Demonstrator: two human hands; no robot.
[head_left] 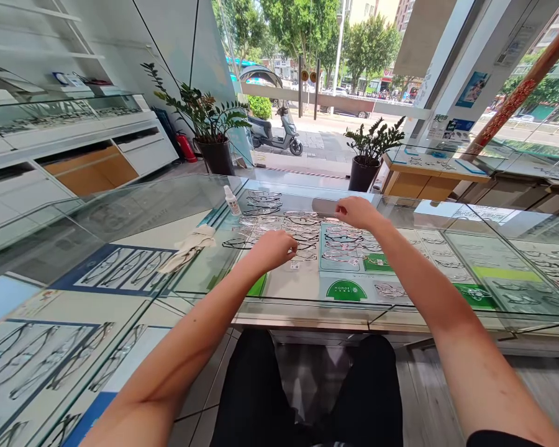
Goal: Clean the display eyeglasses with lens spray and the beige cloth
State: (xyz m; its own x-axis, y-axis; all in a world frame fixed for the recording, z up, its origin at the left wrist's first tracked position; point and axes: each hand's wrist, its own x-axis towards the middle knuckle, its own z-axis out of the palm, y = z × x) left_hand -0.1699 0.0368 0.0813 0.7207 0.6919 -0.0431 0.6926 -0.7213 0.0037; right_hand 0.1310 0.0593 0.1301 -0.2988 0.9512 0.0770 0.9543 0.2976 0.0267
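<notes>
My left hand (277,249) is low over the glass counter, fingers curled together among rows of eyeglasses (302,220). Whatever it may hold is hidden. Just left of it lies a dark-framed pair of glasses (235,244). Farther forward, my right hand (356,212) is also closed, its fingertips bent down beside a grey flat object (325,207). I cannot make out anything between those fingers. More glasses (345,238) lie between the two hands. A white spray bottle (231,201) stands behind them, and a crumpled beige cloth (190,247) rests on the counter to the left.
The glass display counter (302,304) runs across in front of my knees and bends left, with more frames (123,268) inside. Potted plants (366,155) stand beyond it, before the glass doors. A scooter (279,130) is parked outside.
</notes>
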